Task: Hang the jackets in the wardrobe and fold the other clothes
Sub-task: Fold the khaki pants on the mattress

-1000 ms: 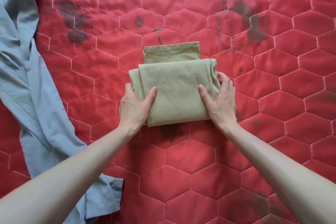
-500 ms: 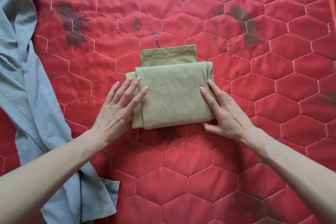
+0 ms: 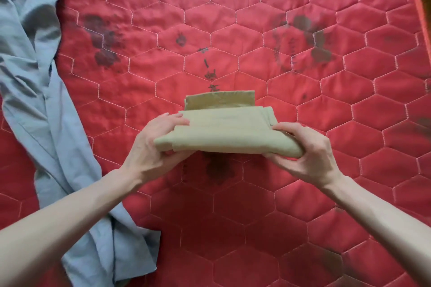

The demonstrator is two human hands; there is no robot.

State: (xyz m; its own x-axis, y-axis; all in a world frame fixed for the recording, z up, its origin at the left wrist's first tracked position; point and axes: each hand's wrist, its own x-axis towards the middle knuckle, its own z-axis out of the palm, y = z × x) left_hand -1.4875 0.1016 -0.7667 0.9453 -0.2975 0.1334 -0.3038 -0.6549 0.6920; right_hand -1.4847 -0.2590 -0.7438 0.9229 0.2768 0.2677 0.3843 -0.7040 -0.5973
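A folded olive-green garment (image 3: 228, 130) is lifted a little off the red quilted bed (image 3: 349, 123) near the middle of the view. My left hand (image 3: 151, 147) grips its left end, thumb on top and fingers underneath. My right hand (image 3: 310, 151) grips its right end the same way. The near edge of the bundle is raised; a flap at its far edge still points toward the bed. A blue-grey garment (image 3: 35, 100) lies unfolded and crumpled along the left side of the bed.
The red quilt has hexagon stitching and several dark stains, one directly under the lifted bundle (image 3: 217, 168). The bed's right edge (image 3: 417, 7) shows at the top right corner.
Both hands went from resting flat beside the folded olive garment to gripping its two ends, and the bundle has come up off the quilt. The view has shifted closer.
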